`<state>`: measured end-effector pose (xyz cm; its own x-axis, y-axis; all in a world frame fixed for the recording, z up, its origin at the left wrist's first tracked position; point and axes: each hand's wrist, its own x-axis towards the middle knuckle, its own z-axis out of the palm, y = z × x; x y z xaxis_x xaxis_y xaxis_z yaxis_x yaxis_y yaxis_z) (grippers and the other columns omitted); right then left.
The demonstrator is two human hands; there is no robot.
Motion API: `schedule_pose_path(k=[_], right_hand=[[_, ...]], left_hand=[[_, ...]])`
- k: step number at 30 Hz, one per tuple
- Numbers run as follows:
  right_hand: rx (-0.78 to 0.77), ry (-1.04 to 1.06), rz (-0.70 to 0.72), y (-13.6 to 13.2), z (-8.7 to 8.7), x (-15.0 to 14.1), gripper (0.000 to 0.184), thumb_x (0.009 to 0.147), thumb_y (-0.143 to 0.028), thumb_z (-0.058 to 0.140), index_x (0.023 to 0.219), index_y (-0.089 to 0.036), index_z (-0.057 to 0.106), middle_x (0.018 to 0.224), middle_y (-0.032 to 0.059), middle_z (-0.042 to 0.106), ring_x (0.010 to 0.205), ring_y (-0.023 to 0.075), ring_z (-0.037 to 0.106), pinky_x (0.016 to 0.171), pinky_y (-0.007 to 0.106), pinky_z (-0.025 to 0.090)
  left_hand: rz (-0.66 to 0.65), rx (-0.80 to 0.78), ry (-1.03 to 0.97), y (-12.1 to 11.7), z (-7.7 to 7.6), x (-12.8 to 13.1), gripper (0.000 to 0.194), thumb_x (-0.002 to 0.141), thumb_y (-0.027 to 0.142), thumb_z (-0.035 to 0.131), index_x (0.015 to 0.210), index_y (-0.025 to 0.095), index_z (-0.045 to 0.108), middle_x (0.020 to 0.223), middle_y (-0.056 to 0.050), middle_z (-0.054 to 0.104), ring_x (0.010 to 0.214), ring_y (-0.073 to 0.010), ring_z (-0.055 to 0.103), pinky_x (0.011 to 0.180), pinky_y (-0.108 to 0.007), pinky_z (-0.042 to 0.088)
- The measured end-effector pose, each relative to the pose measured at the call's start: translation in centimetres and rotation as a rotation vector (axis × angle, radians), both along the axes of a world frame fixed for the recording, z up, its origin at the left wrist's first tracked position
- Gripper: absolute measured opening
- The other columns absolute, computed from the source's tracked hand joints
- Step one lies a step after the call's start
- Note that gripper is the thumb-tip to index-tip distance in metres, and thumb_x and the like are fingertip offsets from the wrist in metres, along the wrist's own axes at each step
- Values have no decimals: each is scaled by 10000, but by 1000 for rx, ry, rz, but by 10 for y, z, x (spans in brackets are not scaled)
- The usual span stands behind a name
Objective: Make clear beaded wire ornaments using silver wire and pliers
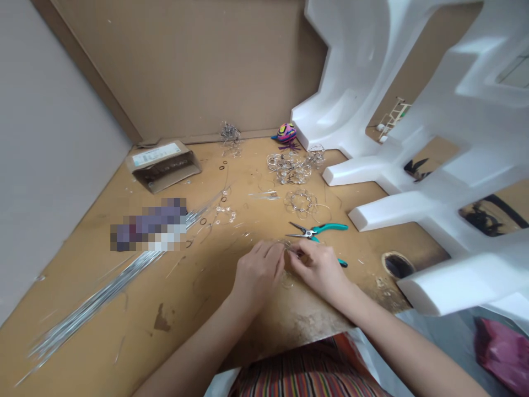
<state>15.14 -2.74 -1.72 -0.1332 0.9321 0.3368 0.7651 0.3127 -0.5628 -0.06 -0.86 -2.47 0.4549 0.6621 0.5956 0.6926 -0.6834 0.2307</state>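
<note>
Both of my hands meet over the front part of the brown table. The fingers of my left hand and my right hand pinch a thin piece of wire between them; its exact shape is mostly hidden by the fingers. Just beyond my right hand lie teal-handled long-nose pliers, jaws apart, one handle partly behind the hand. Behind the pliers rests a ring of bent wire with clear beads. Loose clear beads are scattered to the left of it.
A long bundle of straight wires lies along the left. An open cardboard box stands at the back left. More wire rings and a colourful pouch sit at the back. White moulded legs and a round hole are at the right.
</note>
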Motion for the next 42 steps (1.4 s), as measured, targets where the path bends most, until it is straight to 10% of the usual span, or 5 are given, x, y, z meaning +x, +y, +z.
schedule_pose_path(k=[25,42], right_hand=[[-134,130,-61,4,1,-6,52,638,-147,497,642,-183,534,537,-27,547,499,106,496,516,210,382],[222,23,9,-3,-3,0,81,770,-155,513,733,-173,583,639,13,640,587,128,597,579,224,451]], left_hand=[[-46,-49,35,-4,3,0,179,851,144,422,747,155,567,677,-39,599,648,-161,538,579,-255,418],[-34,-198,-147,-5,-2,1,135,822,130,463,840,164,592,741,-24,677,649,-136,623,607,-231,462]])
